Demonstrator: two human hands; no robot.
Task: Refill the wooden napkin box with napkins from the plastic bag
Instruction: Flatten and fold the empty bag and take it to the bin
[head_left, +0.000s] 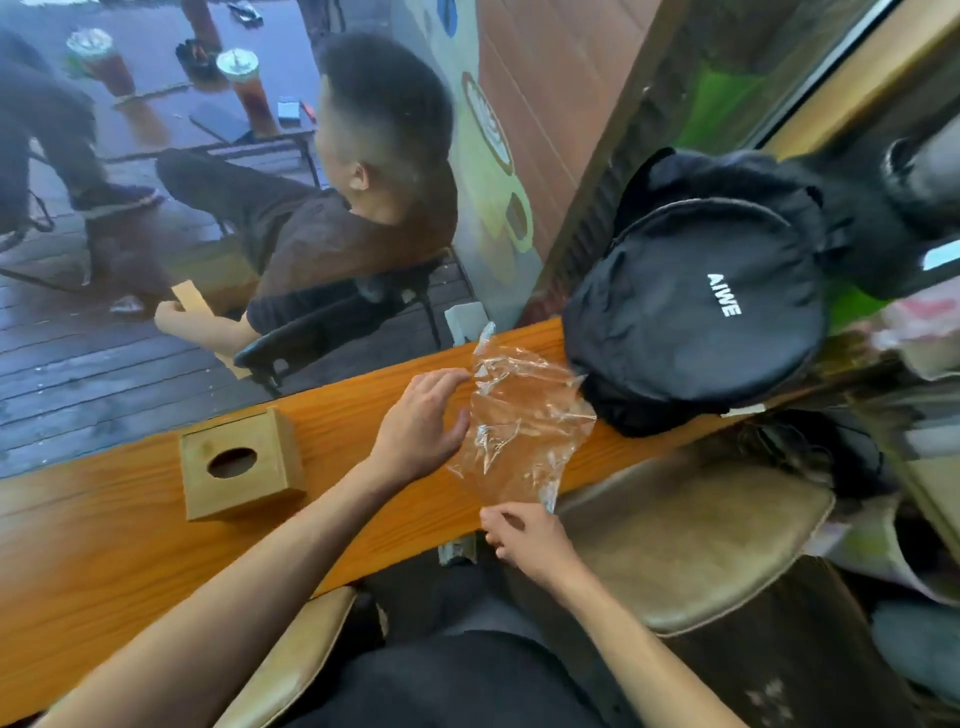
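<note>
From the head camera, the wooden napkin box stands on the counter, left of the crumpled clear plastic bag. The left hand lies spread, fingers touching the bag's edge. The right hand seems to pinch its near corner. A black backpack sits just beyond.

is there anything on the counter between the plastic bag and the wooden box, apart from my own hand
No object visible. Bare counter lies between the bag and the box. Only your left hand is there, at the bag's left edge. The backpack sits on the bag's far side.
</note>
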